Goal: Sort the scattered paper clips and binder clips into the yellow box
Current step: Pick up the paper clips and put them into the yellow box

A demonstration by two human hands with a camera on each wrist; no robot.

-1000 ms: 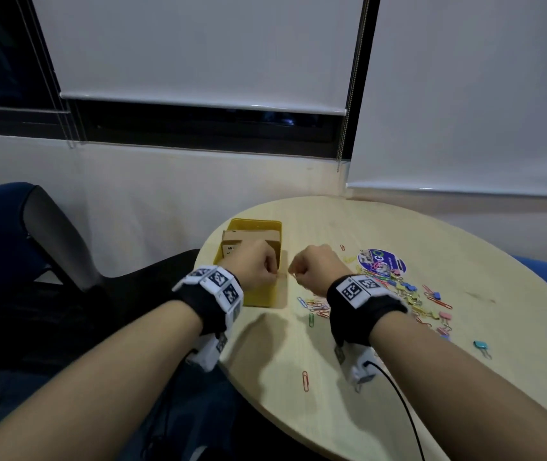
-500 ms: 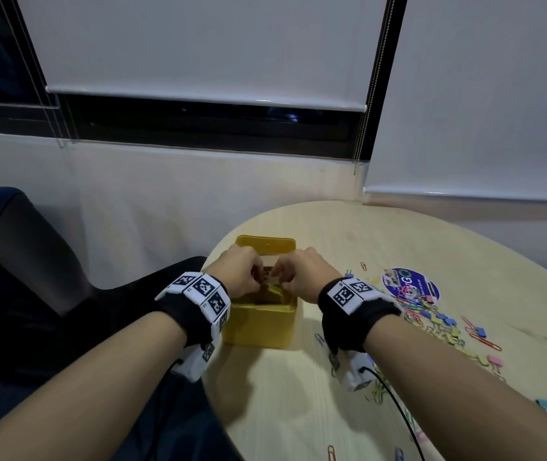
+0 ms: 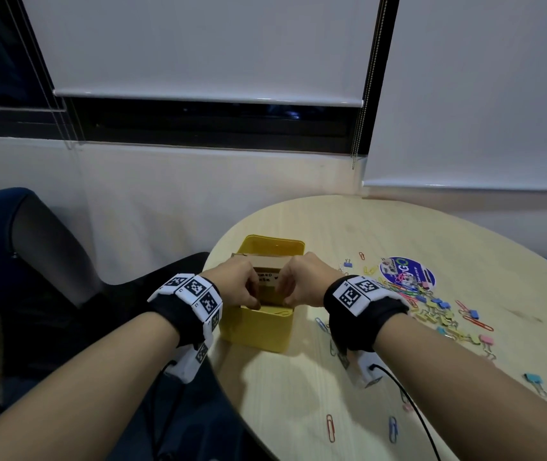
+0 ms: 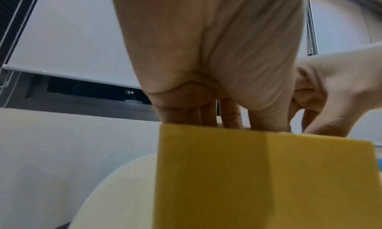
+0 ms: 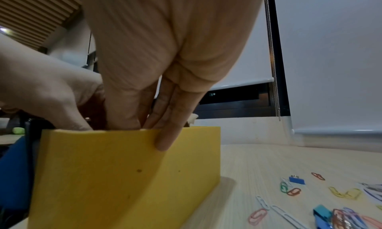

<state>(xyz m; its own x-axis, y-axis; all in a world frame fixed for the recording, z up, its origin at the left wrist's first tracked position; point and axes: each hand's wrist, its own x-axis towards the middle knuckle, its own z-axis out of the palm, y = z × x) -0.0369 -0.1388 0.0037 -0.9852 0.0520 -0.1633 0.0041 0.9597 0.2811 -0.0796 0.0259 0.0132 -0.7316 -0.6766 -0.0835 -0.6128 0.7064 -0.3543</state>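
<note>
At the bottom of the head view we see two clips lying alone on the table (image 3: 298, 387): a red clip (image 3: 330, 427) and, right of it, a blue clip (image 3: 392, 429). Near the right edge a light blue binder clip (image 3: 533, 380) sits by itself.

Our forearms run up from the lower corners to the frame's centre, each wrist wrapped in a black band (image 3: 362, 312) carrying white marker tags.

The yellow box (image 3: 259, 331) stands at the table's left edge, just below frame centre. Both hands meet over its open top. Our left hand (image 3: 235, 284) has its fingers curled down into the box, and our right hand (image 3: 302, 281) mirrors it from the right. Between them stands a brown cardboard piece (image 3: 267, 272) inside the box, and both hands appear to grip it by its near edges, thumbs toward us. In the right wrist view one finger (image 5: 167, 134) lies straight down the outside of the yellow wall (image 5: 124, 175) while the others dip inside; what they close on is hidden there. In the left wrist view the fingertips (image 4: 206, 115) vanish behind the box rim.

To the right of the box, at mid-right of the frame, the scattered clips (image 3: 438, 311) spread in a loose band of yellow, blue, pink and red. Beyond them lies a round blue sticker (image 3: 407, 271).

At the top, white blinds (image 3: 199, 44) hang over a dark window.
</note>
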